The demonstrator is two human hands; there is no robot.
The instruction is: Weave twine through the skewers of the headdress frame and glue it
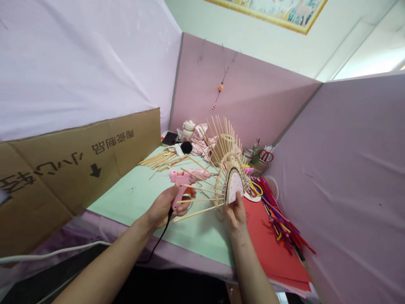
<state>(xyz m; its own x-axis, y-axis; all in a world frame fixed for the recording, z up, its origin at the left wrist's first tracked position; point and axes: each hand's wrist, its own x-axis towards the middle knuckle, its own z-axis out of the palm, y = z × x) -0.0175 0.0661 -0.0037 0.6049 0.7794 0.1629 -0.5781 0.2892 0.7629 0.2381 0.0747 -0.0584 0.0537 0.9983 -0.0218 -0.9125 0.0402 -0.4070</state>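
Note:
My left hand (pixel 167 204) is closed round the handle of a pink hot glue gun (pixel 190 175), its nozzle pointing right. The nozzle reaches the sticks of a half-round craft piece (pixel 234 185), though I cannot tell whether it touches. That piece has a pale spotted centre with a dark edge, a woven-looking band (pixel 221 175) round it, and many thin wooden sticks (pixel 226 133) fanning outward. My right hand (pixel 236 213) grips its lower edge, holding it upright above the table. A black cord (pixel 163 236) hangs from the glue gun's handle.
Loose wooden sticks (pixel 164 160) lie at the back left of the green tabletop (pixel 126 196). A cardboard panel (pixel 85 164) stands along the left. Red sheets (pixel 268 249) and coloured pipe cleaners (pixel 281 215) lie at right. A white jar (pixel 188 128) and red-handled scissors (pixel 266 156) stand behind.

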